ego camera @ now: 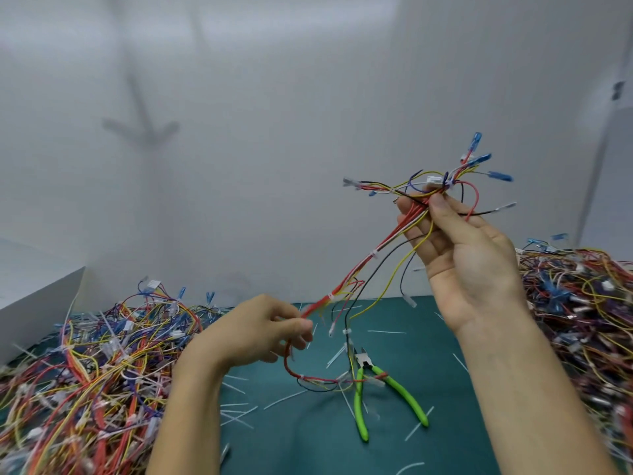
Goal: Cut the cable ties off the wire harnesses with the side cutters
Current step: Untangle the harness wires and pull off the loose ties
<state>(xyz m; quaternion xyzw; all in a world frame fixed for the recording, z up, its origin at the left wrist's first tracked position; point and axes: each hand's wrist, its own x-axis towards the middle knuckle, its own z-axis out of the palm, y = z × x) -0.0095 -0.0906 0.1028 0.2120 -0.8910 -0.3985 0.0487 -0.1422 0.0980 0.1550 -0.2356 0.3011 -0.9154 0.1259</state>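
Observation:
A wire harness of red, yellow, black and white wires stretches through the air between my hands. My right hand, raised at the upper right, pinches its upper end between thumb and fingers, where blue terminals and a white connector fan out. My left hand, lower and near the middle, pinches the red bundle. White cable ties still wrap the bundle. The harness tail loops down onto the mat. The green-handled side cutters lie on the green mat, held by neither hand.
A big heap of tangled harnesses covers the left of the mat, and another heap fills the right. Several cut white tie pieces litter the mat. A white box stands at the far left, with a white wall behind.

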